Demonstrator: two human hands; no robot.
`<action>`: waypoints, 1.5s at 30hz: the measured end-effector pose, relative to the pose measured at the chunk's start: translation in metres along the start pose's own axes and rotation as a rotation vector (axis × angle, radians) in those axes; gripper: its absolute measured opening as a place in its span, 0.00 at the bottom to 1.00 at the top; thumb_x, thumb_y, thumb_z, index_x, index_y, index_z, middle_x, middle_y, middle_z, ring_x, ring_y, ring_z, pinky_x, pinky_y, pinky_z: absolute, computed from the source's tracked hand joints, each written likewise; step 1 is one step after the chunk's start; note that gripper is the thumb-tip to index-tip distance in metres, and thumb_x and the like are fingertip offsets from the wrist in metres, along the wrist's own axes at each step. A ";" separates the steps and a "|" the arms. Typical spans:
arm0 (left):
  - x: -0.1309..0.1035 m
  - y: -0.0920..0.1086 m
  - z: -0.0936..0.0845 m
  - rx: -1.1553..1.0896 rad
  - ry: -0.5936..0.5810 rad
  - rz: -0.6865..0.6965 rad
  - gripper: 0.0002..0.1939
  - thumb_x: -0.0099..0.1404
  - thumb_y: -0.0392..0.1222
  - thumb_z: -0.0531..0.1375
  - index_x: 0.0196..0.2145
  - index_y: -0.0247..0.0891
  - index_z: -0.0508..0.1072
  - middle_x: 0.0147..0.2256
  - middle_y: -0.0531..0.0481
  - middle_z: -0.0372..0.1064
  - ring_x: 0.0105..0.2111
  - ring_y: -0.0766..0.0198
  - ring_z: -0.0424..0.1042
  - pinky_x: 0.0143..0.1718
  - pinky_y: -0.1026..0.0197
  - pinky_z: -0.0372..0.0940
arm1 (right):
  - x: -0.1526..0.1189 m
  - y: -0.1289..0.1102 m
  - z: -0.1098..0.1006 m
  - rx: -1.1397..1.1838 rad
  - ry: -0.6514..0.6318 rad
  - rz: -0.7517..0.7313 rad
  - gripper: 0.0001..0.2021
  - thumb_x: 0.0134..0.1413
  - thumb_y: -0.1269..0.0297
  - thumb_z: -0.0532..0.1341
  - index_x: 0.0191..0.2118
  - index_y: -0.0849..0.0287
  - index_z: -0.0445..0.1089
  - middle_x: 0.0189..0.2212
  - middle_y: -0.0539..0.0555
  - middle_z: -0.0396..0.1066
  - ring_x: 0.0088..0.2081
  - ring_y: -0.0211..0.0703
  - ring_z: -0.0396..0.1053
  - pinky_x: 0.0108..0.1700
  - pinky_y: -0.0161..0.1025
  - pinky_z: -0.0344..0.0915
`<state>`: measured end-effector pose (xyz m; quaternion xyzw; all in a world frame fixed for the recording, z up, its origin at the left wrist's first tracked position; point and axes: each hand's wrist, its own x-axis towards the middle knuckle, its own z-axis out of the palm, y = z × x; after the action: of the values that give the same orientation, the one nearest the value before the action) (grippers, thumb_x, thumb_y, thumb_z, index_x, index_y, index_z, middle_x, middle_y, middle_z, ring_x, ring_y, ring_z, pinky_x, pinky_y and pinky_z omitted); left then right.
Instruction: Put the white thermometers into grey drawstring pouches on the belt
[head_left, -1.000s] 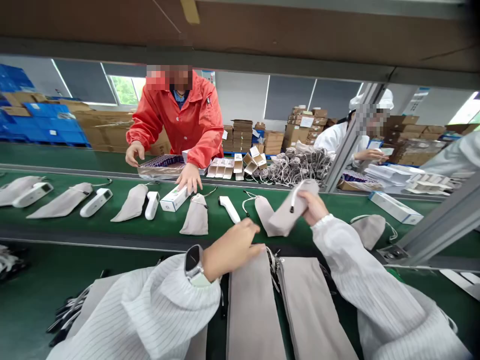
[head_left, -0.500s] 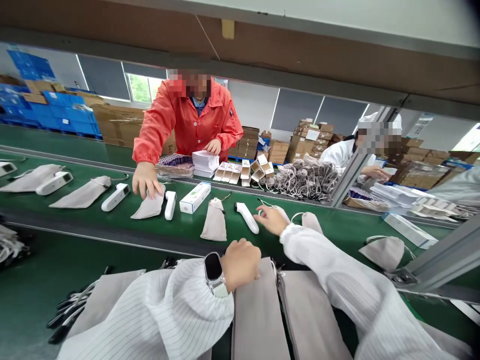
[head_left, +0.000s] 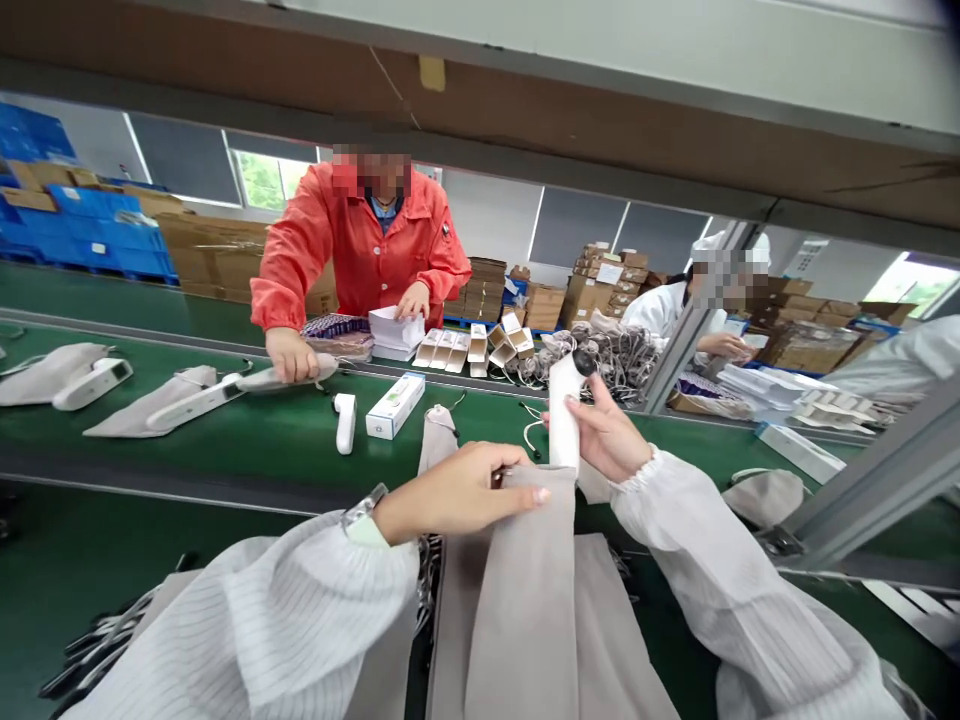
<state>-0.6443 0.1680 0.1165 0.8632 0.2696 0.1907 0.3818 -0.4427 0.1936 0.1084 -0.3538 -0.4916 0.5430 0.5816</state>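
Note:
My right hand [head_left: 611,435] grips a white handheld thermometer [head_left: 564,410] with a black head, held upright with the head on top. The thermometer's lower end meets the mouth of a long grey fabric pouch [head_left: 529,590]; whether it is inside I cannot tell. My left hand [head_left: 465,490] pinches that pouch near its mouth, thumb on the near face. Beneath it lie more flat grey pouches [head_left: 619,620]. Behind my left hand, a drawstring pouch [head_left: 439,435] rests on the green belt [head_left: 292,425], partly hidden.
Left of my hands on the belt are a white box [head_left: 395,405], another thermometer [head_left: 345,424] and several pouches. Across the belt, a person in red [head_left: 360,250] handles a pouch. A metal post [head_left: 862,480] slants at right. A shelf edge [head_left: 480,170] crosses overhead.
My right hand has taken the thermometer off the belt and brought it upright to the pouch. My left hand has lifted the pouch's mouth end. The person in red has moved a pouch leftward.

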 end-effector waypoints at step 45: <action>-0.026 0.054 0.027 -0.059 0.539 0.067 0.11 0.65 0.41 0.46 0.30 0.40 0.65 0.26 0.56 0.59 0.25 0.72 0.59 0.25 0.70 0.54 | -0.043 0.006 0.016 -0.270 -0.785 0.060 0.35 0.26 0.57 0.68 0.47 0.58 0.61 0.38 0.53 0.68 0.39 0.40 0.65 0.35 0.35 0.64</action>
<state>-0.6330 0.1067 0.1374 0.7783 0.3271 0.4339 0.3145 -0.4562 0.1501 0.0992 -0.2073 -0.7323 0.5839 0.2825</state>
